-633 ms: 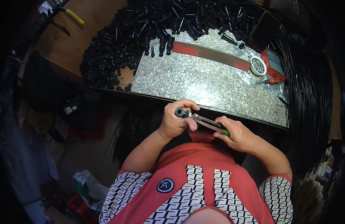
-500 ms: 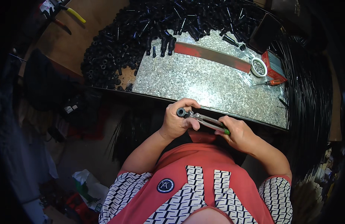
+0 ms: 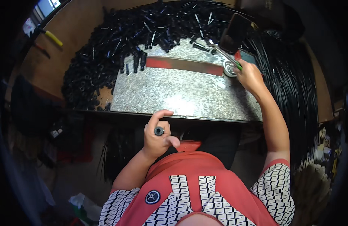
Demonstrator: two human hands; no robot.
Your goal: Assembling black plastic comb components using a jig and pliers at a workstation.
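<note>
My left hand is in front of the table edge, its lower fingers curled round a black tubular part whose round open end faces up. Its index finger and thumb stick out apart from each other. Over the right side of the stone slab, my right hand grips pliers with a green handle end. Their metal jaws point to the far left. Beneath the pliers and my fingers stands a small white bowl of tiny metal pieces, partly covered.
A red-and-brown flat strip lies across the speckled slab. Black parts are heaped behind and left of it. A dark upright panel, a red box and long black rods stand right. Yellow-handled pliers are far left.
My right hand has carried the pliers away from the black tubular part, up and over to the white bowl. My left hand still holds the part, a little lower. The whole view has shifted.
</note>
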